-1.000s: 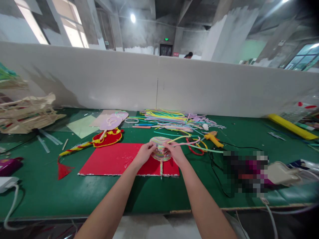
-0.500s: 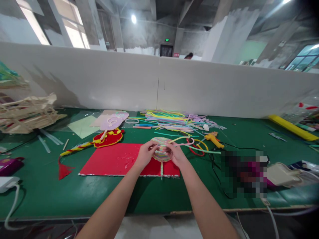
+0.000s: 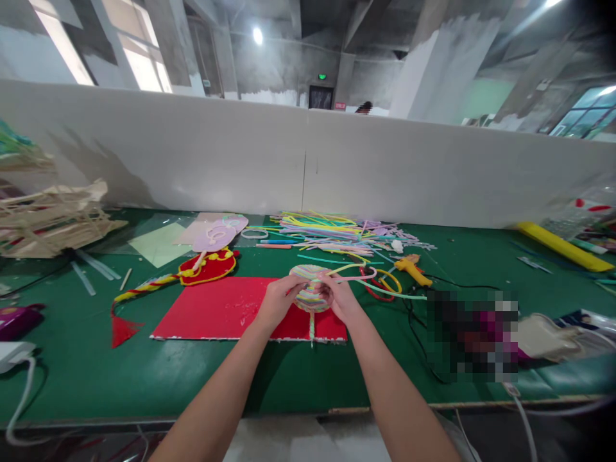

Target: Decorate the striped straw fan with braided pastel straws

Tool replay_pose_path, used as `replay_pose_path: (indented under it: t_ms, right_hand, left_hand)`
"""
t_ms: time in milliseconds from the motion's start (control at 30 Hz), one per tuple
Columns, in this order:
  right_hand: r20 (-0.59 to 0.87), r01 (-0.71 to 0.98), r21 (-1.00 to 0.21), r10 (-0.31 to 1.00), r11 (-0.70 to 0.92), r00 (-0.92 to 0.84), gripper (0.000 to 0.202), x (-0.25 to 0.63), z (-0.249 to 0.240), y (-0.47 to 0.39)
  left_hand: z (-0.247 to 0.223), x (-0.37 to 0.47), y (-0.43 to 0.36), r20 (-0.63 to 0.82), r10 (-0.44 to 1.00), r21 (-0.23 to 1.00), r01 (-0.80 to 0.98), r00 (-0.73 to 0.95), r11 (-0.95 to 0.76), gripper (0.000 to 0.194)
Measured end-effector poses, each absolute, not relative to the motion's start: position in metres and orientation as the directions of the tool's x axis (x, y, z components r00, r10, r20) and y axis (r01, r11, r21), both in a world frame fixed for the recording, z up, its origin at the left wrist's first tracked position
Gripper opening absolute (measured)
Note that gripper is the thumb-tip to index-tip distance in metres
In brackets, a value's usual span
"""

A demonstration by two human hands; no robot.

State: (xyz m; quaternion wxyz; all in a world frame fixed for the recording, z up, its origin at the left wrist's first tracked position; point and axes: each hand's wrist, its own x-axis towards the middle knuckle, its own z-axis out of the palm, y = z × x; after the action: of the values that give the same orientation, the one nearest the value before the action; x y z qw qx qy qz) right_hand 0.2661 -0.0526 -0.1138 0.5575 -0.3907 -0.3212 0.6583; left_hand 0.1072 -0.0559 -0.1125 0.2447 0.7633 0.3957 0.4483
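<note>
A round fan-shaped piece (image 3: 312, 301) with pastel stripes lies over the red board (image 3: 216, 308), its short twisted handle (image 3: 312, 327) pointing toward me. My left hand (image 3: 283, 296) is closed in a pinch over the left part of the disc; what sits between those fingertips is too small to make out. On the right side, my right hand (image 3: 337, 294) has its fingers closed at the disc on pastel pipe cleaners. Loose ends of pink, yellow and green pipe cleaners (image 3: 359, 278) stick out to the right past that hand.
Behind lies a pile of pipe cleaners (image 3: 332, 231). A red fan with yellow trim (image 3: 209, 266) and a purple fan-like shape (image 3: 219, 234) lie left. At right are a yellow glue gun (image 3: 414, 268) and its black cord. A wooden-stick model (image 3: 52, 218) stands far left.
My left hand's fingertips have shifted slightly on the disc. Both hands otherwise stay in nearly the same place, and the surrounding things have not moved.
</note>
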Motion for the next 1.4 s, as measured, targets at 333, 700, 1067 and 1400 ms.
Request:
replay_pose_path:
  t_ms: [333, 700, 1067, 1400]
  right_hand:
    - [-0.089, -0.413, -0.902, 0.991, -0.123, -0.101, 0.025, 0.269, -0.113, -0.056]
    - [-0.071, -0.39, -0.915, 0.992, -0.105, -0.1, 0.025, 0.269, -0.112, -0.056]
    - [-0.094, -0.428, -0.901, 0.995, -0.076, 0.022, 0.027, 0.264, -0.12, -0.05]
    - [-0.008, -0.379, -0.925, 1.0, -0.016, -0.023, 0.025, 0.26, -0.117, -0.053]
  left_hand:
    - [-0.113, 0.108, -0.054, 0.399, 0.875, 0.819, 0.323, 0.276, -0.475, 0.013]
    - [-0.11, 0.109, -0.056, 0.399, 0.862, 0.783, 0.374, 0.312, -0.498, 0.016]
    - [-0.116, 0.111, -0.058, 0.446, 0.801, 0.62, 0.507, 0.4, -0.598, 0.018]
    - [-0.112, 0.119, -0.059, 0.283, 0.944, 0.927, 0.203, 0.169, -0.315, 0.011]
